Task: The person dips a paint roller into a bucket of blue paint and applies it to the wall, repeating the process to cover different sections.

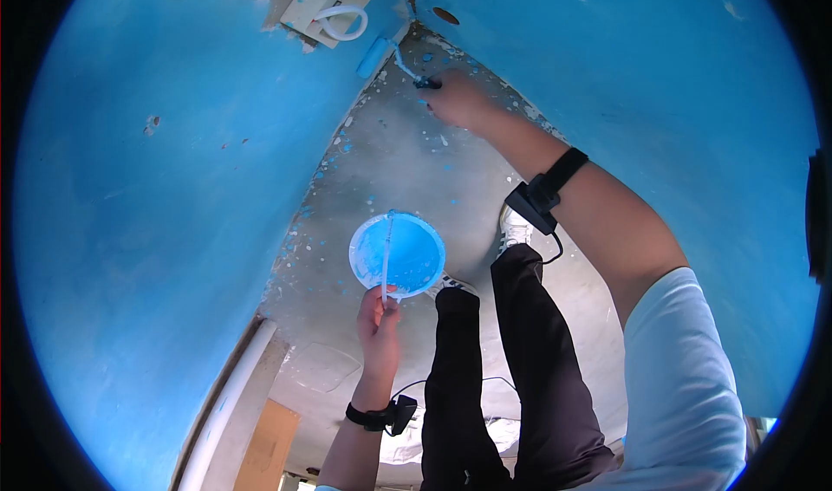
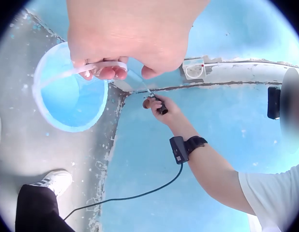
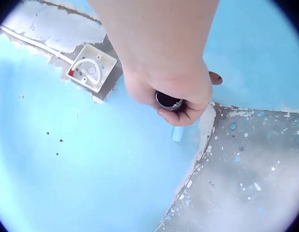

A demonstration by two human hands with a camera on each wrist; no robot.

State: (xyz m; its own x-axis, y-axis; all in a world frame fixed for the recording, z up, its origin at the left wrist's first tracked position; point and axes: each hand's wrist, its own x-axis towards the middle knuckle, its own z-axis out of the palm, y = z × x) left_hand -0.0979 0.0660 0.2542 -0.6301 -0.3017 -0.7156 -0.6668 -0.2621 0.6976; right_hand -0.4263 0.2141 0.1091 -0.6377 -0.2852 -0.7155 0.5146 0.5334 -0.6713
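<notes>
My right hand (image 1: pixel 459 99) grips the dark handle of a small paint roller (image 1: pixel 374 57), whose blue sleeve lies against the left wall low down by the corner. In the right wrist view the handle's round hollow end (image 3: pixel 169 101) shows inside the curled fingers, and the roller sleeve (image 3: pixel 177 134) is partly hidden below them. My left hand (image 1: pixel 380 322) holds the white handle (image 1: pixel 386 257) of a bucket (image 1: pixel 356 270) by its curled fingers. Light blue paint (image 2: pixel 60 96) shows inside the bucket, which hangs over the floor near my shoes.
An uncovered white electrical box (image 3: pixel 92 67) with a looped cable sits on the left wall. Blue walls (image 1: pixel 173 188) meet in the corner ahead. Paint specks dot the grey floor (image 1: pixel 381 162). A white pipe (image 1: pixel 230 404) runs along the lower left. Cables trail from both wrist cameras.
</notes>
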